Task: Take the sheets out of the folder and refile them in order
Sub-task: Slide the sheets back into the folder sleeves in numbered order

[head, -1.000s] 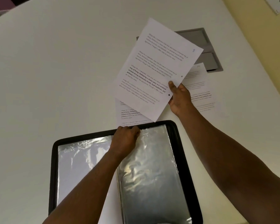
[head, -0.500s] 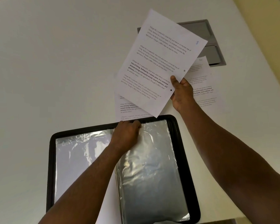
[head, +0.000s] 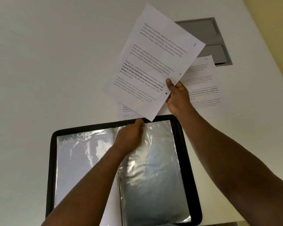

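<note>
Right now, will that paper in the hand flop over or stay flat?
The sheet likely stays fairly flat: the right hand pinches one edge and it barely droops. It is probably very light and thin, so waving it would likely make it bend.

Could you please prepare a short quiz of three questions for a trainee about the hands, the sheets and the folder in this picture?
1. True or false: the right hand holds a printed sheet above the table.
2. What does the left hand grip? A) a pen B) the top edge of a plastic sleeve in the open folder C) nothing
3. What handwritten number stands on the sheet lying flat beyond the right hand?

Key: 1 true; 2 B; 3 the number 10.
</note>
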Motion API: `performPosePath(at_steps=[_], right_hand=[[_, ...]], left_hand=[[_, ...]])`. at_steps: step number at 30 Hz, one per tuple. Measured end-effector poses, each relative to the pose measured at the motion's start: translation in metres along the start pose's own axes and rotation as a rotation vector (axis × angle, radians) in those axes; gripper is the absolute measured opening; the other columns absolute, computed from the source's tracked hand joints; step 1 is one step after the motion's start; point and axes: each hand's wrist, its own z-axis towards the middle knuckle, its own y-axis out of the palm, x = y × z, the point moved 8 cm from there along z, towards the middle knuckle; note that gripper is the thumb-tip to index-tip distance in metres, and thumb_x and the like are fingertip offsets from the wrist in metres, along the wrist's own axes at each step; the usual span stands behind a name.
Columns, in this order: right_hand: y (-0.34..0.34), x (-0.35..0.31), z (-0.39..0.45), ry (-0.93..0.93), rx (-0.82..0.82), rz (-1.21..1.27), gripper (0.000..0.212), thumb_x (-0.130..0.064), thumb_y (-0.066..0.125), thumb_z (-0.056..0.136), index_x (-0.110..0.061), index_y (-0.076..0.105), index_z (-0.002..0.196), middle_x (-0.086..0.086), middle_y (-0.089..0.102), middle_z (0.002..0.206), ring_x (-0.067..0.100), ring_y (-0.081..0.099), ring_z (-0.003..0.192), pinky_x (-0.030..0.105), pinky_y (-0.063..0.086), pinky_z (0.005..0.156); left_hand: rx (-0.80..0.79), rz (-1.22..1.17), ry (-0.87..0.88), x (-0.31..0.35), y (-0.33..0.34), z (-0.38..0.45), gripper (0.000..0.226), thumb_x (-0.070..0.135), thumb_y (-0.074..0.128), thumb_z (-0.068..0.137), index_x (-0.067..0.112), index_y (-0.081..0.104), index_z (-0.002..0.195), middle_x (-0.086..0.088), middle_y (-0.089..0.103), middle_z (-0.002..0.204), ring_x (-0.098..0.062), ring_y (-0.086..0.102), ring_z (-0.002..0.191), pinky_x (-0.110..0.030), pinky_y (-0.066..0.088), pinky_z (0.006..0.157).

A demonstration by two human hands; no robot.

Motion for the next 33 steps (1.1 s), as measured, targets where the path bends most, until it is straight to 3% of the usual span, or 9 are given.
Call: performPosePath(at_steps=[3, 6, 14, 25, 30, 33], right_hand=[[-0.006, 0.004, -0.002, 0.006, -0.011, -0.046, 0.017, -0.012, 0.063, 0.092, -0.020, 0.067, 0.107, 0.004, 0.072, 0.107, 0.020, 0.068, 0.099, 0.041, 0.057, 0.082], [-0.010, 0.002, -0.002, -0.007, -0.010, -0.070, 0.017, -0.011, 0.064, 0.092, -0.020, 0.068, 0.106, 0.004, 0.071, 0.108, 0.021, 0.068, 0.102, 0.043, 0.056, 0.085], [-0.013, 0.001, -0.003, -0.065, -0.026, -0.307, 0.009, -0.016, 0.067, 0.090, -0.022, 0.070, 0.096, 0.002, 0.073, 0.099, 0.017, 0.070, 0.088, 0.049, 0.055, 0.086], [-0.030, -0.004, 0.010, 0.050, -0.115, -0.393, 0.015, -0.011, 0.066, 0.090, -0.020, 0.070, 0.101, 0.000, 0.074, 0.100, 0.017, 0.071, 0.091, 0.035, 0.059, 0.075], [-0.034, 0.004, 0.018, 0.090, -0.156, -0.608, 0.026, -0.011, 0.069, 0.088, -0.006, 0.065, 0.114, -0.001, 0.071, 0.094, 0.008, 0.070, 0.077, 0.028, 0.059, 0.065], [-0.030, 0.007, 0.023, 0.096, -0.186, -0.652, 0.020, -0.011, 0.069, 0.088, -0.011, 0.065, 0.108, 0.001, 0.071, 0.095, 0.009, 0.070, 0.076, 0.028, 0.060, 0.064]], left_hand=[[0.094, -0.152, -0.050, -0.006, -0.002, 0.002, 0.006, 0.019, 0.051, 0.096, 0.019, 0.057, 0.099, 0.003, 0.065, 0.087, -0.018, 0.061, 0.076, -0.034, 0.051, 0.068], [0.162, -0.228, -0.072, -0.007, 0.000, 0.003, 0.007, 0.014, 0.059, 0.092, 0.017, 0.063, 0.096, 0.000, 0.057, 0.102, -0.015, 0.059, 0.081, -0.031, 0.051, 0.071], [0.176, -0.163, -0.108, -0.003, 0.002, 0.003, 0.008, 0.018, 0.055, 0.093, 0.018, 0.063, 0.096, 0.004, 0.066, 0.083, -0.017, 0.059, 0.076, -0.034, 0.049, 0.065], [0.194, -0.091, -0.130, -0.005, -0.001, 0.004, 0.011, 0.024, 0.053, 0.096, 0.023, 0.063, 0.101, 0.007, 0.065, 0.091, -0.013, 0.059, 0.080, -0.030, 0.046, 0.065], [0.186, -0.103, -0.144, -0.005, 0.000, 0.005, 0.014, 0.024, 0.053, 0.097, 0.020, 0.064, 0.105, 0.003, 0.067, 0.095, -0.015, 0.060, 0.082, -0.035, 0.051, 0.070], [0.170, -0.105, -0.157, -0.005, 0.001, 0.007, 0.014, 0.024, 0.054, 0.096, 0.020, 0.064, 0.105, 0.003, 0.067, 0.096, -0.016, 0.060, 0.082, -0.036, 0.052, 0.070]])
